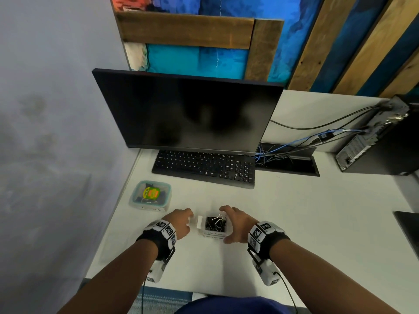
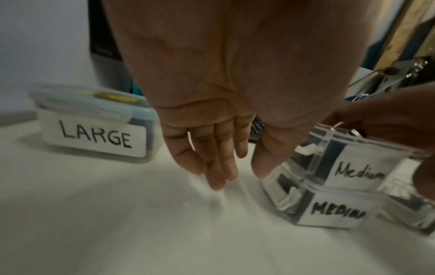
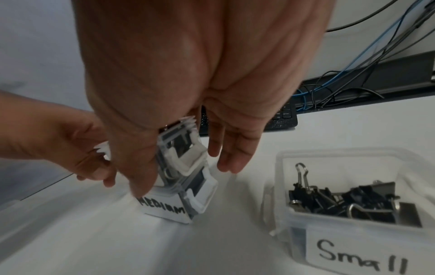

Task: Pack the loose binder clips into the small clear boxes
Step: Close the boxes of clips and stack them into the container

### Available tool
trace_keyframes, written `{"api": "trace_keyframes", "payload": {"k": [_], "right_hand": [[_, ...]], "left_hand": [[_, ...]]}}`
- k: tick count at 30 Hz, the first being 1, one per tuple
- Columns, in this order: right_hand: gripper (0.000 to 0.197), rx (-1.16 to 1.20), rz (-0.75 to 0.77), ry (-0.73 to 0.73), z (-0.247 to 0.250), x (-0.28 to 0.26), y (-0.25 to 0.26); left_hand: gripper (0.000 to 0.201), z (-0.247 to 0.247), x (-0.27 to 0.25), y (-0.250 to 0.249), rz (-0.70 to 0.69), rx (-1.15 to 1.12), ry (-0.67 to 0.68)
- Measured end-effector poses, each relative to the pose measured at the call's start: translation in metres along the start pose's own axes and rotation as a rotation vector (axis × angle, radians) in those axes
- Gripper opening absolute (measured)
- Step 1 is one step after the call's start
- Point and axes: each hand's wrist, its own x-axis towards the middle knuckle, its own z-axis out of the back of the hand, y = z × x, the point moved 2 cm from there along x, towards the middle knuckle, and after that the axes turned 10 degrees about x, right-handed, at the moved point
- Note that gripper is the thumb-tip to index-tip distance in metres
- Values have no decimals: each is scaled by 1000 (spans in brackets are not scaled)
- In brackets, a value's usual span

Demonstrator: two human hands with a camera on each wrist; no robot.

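Observation:
Two small clear boxes labelled Medium stand stacked on the white desk. The top box (image 1: 215,224) (image 2: 353,163) (image 3: 179,148) has no lid on and holds black binder clips, with one silver handle sticking up. The lower box (image 2: 334,212) (image 3: 164,208) is latched. My right hand (image 1: 224,225) (image 3: 183,178) grips the top box, thumb on its near face and fingers along its far side. My left hand (image 1: 181,223) (image 2: 237,178) hovers with straight fingers beside the box's white side latch. A lidless clear box labelled Small (image 3: 329,158) holds black binder clips (image 3: 341,202) to the right.
A lidded container labelled LARGE (image 1: 150,196) (image 2: 94,137) sits to the left, near the desk's left edge. Behind the boxes lie a black keyboard (image 1: 204,166) and a dark monitor (image 1: 188,114). A cable tray (image 1: 288,159) and a computer case (image 1: 374,137) stand at the back right.

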Motion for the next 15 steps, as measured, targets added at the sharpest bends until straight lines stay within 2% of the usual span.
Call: {"api": "trace_keyframes", "payload": {"k": [3,5,8,12,15], "right_hand": [[107,-201,-9,-28,11,-6,-9],[116,-341,-84,-38,17,-12,-19],[122,-401,-224,-9,20,-19,-38],[101,-292,-287,9,17,-26,-53],[82,-282,-287,3,18,-27,-52]], "left_hand": [[29,6,-5,23,68,98,-39],[23,11,-9,39,130,107,-69],[20,16,-15,57,178,74,-86],[19,18,-18,53,153,27,-107],[21,18,-17,31,37,-38,-123]]}}
